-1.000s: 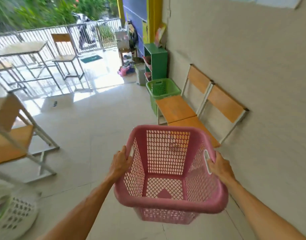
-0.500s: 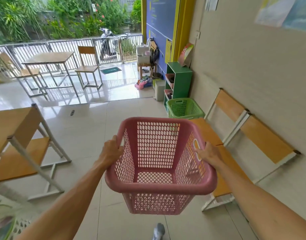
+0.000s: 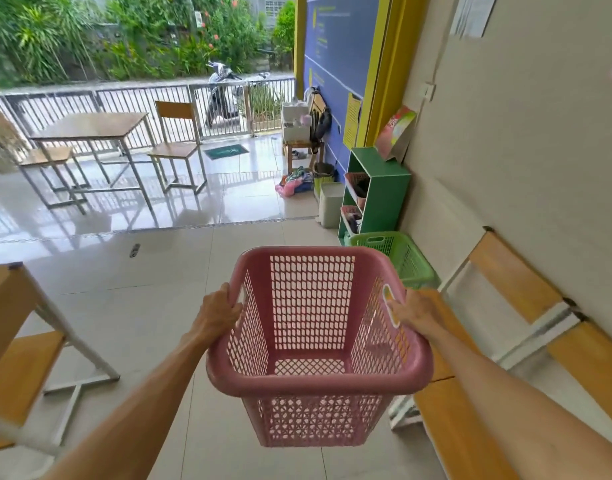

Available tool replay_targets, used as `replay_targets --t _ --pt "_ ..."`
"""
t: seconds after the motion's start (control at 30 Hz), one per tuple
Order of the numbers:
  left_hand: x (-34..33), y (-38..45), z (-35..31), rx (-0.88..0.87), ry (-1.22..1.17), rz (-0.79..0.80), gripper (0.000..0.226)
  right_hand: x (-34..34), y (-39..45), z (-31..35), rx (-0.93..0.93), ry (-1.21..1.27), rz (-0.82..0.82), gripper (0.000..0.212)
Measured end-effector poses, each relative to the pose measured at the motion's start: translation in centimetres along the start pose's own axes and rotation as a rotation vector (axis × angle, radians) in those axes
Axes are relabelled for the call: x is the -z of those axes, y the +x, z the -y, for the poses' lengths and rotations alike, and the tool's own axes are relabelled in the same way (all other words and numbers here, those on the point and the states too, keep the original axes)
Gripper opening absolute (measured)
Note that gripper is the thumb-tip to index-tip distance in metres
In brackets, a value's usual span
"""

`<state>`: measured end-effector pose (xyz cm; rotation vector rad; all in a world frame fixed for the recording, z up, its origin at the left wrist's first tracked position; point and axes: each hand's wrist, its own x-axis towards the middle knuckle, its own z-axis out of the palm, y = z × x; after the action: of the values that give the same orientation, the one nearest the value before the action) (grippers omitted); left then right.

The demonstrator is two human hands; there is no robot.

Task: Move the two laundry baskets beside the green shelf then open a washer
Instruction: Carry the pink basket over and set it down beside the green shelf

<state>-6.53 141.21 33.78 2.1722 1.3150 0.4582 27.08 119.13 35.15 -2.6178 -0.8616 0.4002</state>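
Tiled, glossy flooring (image 3: 131, 306) ran out to a railed porch, and against the right wall stood the green shelf (image 3: 384, 188), now nearer than a second before, with the green basket (image 3: 406, 258) already parked beside it. That left only a short carry. The pink basket (image 3: 315, 341), perforated plastic with a rolled rim, hung empty in mid-air, left hand (image 3: 218, 313) and right hand (image 3: 417, 311) each clenched on a side handle.
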Motion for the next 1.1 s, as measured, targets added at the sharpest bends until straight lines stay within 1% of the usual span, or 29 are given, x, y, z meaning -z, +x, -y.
replay_targets --t 0.17,0.3,0.43,0.6,0.67,0.77,0.93,1.03,1.1 --pt "0.2 11.0 0.6 -0.012 0.0 0.014 0.02 -0.5 8.7 4.9 -0.035 -0.072 -0.006 0.04" --pt "0.5 21.5 1.0 -0.047 -0.004 0.05 0.019 -1.1 16.1 9.3 -0.083 -0.046 -0.009 0.035" --pt "1.1 32.2 1.9 -0.085 0.013 0.063 0.025 -2.1 22.9 14.0 -0.126 -0.011 -0.024 0.031" --pt "0.8 43.6 1.4 -0.16 0.037 0.109 0.026 -2.8 29.6 17.7 -0.207 0.046 -0.042 0.022" --pt "-0.3 47.8 0.1 -0.218 0.056 0.128 0.026 -2.8 31.7 17.6 -0.254 0.043 -0.065 0.021" --pt "-2.9 53.4 -3.4 -0.297 0.078 0.191 0.027 -2.1 34.6 16.3 -0.341 0.073 -0.097 0.026" --pt "-9.6 61.1 -10.3 -0.431 0.117 0.297 0.022 -0.9 39.5 11.8 -0.474 0.061 -0.166 0.036" --pt "-14.2 65.5 -14.9 -0.491 0.143 0.371 0.026 -0.1 43.0 8.7 -0.563 0.057 -0.196 0.044" --pt "-17.3 68.4 -18.4 -0.543 0.158 0.398 0.024 0.8 45.8 6.2 -0.607 0.056 -0.201 0.049"
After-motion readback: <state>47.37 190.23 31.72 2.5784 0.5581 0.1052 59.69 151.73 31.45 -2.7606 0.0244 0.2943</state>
